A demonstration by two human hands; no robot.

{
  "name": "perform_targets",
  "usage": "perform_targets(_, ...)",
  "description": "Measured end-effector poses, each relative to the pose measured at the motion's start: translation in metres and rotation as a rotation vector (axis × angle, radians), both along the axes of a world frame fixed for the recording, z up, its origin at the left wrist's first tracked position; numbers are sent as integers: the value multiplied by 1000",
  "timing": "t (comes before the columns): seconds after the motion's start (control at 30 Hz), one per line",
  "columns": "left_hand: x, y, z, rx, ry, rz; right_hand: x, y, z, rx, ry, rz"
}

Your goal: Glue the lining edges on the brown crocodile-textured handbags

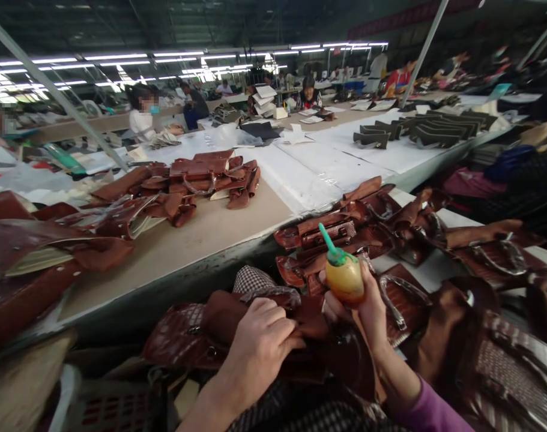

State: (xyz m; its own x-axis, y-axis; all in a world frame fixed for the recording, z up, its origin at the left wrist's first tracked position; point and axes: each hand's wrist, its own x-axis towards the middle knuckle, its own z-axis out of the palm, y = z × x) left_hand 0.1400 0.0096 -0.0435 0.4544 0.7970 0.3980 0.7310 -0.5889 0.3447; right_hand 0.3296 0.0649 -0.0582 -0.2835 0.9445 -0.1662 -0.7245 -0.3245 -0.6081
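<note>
My right hand (371,300) is wrapped round a yellow squeeze bottle (346,281) with a green nozzle that points up and to the left. Its lower fingers also rest against the brown leather below. With bent fingers, my left hand (266,330) grips the edge of a brown leather bag piece (223,318) lying in front of me. The fingertips are partly hidden behind the leather. Part of this bag piece is glossy and wrapped in clear film, and a soft brown flap lies over it.
More brown bags (475,246) are heaped on the right. Another pile (201,180) lies on the tan-topped table (219,240). Dark folded pieces (435,129) stand on white sheeting at the back right. A plastic basket (115,402) sits low at the left. Several people work farther back.
</note>
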Motion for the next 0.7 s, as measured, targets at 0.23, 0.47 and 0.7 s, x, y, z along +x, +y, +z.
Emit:
perform_targets(0.23,-12,-6,7,-163,94,156,-4,17,-2,19,24,-87)
perform_targets(0.47,-16,-1,20,-483,194,203,-8,24,-1,22,-42,42)
perform_targets(0.7,-14,9,29,-341,216,41,-3,25,-2,-12,-98,84)
